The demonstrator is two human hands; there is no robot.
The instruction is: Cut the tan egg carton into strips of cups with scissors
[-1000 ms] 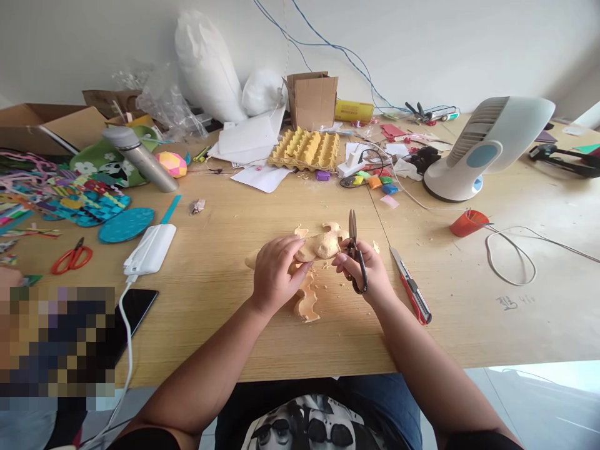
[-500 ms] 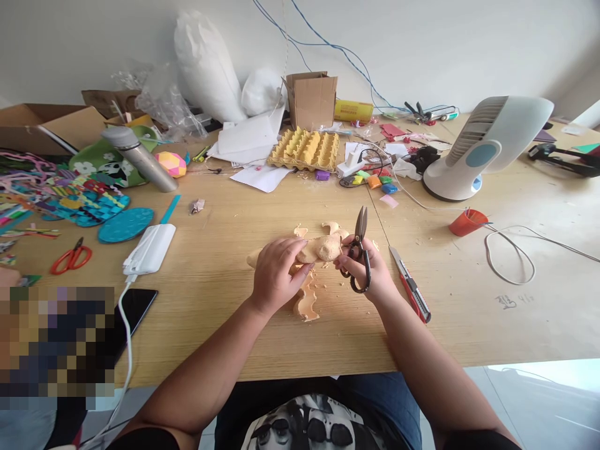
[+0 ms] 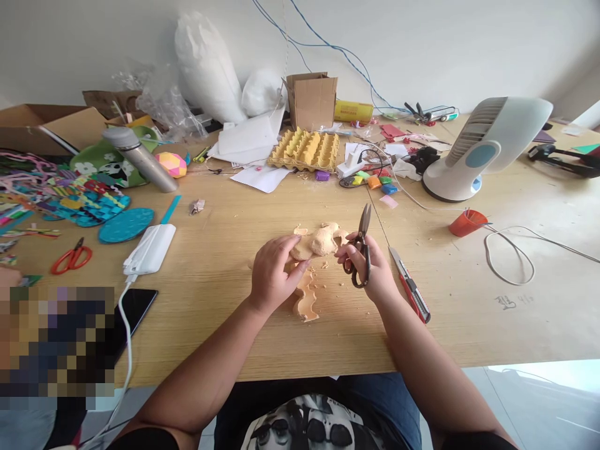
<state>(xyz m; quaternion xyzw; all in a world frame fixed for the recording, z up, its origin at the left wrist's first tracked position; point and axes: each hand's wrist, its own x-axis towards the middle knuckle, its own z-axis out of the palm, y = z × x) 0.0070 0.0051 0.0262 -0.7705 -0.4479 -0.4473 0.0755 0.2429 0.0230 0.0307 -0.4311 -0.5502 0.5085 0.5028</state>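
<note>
My left hand (image 3: 273, 269) is closed round a lumpy, peach-coloured piece (image 3: 323, 240) that looks like moulded egg-carton pulp. Its rounded bumps face up, and its left end is mostly hidden by the hand. Black-handled scissors (image 3: 363, 234) are held in my right hand (image 3: 374, 269), blades pointing up and away. The right fingertips also touch the piece's torn right end. Below it on the table lies a wavy peach-coloured offcut (image 3: 307, 304), with small crumbs scattered around.
A red utility knife (image 3: 411, 287) lies right of my right hand. Farther back are a yellow egg tray (image 3: 304, 150), a white fan (image 3: 482, 150) and a red cup (image 3: 467, 222). To the left are a power bank (image 3: 152, 249), orange-handled scissors (image 3: 72, 256) and a phone (image 3: 140, 306).
The peach-coloured piece has turned and shifted slightly, showing more of its bumps and a gap at its right end. The scissors have tilted a little to the right.
</note>
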